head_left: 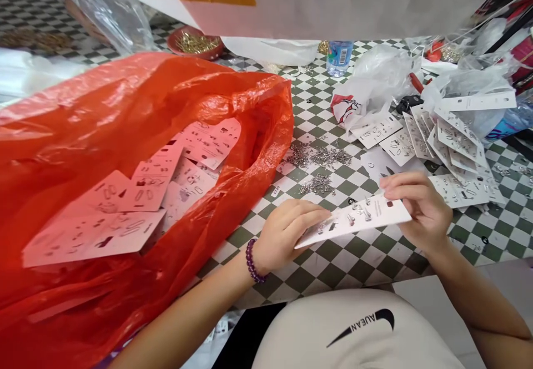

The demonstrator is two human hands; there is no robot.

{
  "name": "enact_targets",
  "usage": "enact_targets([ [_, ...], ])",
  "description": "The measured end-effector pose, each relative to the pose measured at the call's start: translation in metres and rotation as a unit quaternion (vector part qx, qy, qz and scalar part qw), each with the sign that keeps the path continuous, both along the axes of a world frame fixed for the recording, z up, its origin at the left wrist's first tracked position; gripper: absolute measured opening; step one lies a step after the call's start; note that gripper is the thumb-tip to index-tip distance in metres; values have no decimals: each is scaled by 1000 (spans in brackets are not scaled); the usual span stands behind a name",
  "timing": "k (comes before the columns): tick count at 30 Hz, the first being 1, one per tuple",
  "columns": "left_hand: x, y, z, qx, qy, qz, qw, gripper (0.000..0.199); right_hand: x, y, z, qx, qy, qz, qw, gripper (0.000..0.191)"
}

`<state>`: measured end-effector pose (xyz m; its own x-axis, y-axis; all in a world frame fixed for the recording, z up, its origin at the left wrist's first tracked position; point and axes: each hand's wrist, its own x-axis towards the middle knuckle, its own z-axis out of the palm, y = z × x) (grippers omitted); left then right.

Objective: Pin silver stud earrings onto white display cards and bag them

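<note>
White card (353, 219) sits above the checkered surface (358, 263), pinched at one end by your left hand (287, 233) and at the other by your right hand (416, 205); hold it flat, fingers clear of the metal pieces (358, 212).

You're in what looks like a home-style workshop, set up on the floor rather than at a bench. The green-and-white checkered tiles (358, 258) serve as your work surface, scattered with loose metal findings (318, 157) and printed cards (456, 141). A red dish (195, 44) of gold-coloured pieces sits on the tiles, a water bottle (339, 57) stands nearby, plastic bags (375, 75) lie around, and a big orange bag (104, 108) sits beside you. It reads as home piecework, though the room itself can't be told.
</note>
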<state>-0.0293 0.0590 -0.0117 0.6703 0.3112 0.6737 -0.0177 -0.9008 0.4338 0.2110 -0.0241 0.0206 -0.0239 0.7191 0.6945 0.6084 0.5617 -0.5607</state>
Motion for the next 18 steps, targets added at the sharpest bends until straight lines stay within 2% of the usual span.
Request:
enact_targets([
  [3, -1, -3, 2, -11, 11, -10, 1000, 20, -2, -1, 1, -38, 39, 46, 997, 34],
  [7, -1, -4, 4, -19, 31, -20, 999, 20, -2, -2, -4, -64, 87, 48, 993, 32],
  [11, 0, -5, 7, -29, 38, -5, 999, 20, 0, -3, -7, -93, 134, 53, 985, 29],
  [18, -1, -6, 14, -87, 9, -3, 996, 15, -4, -2, -12, -167, 255, 103, 947, 22],
])
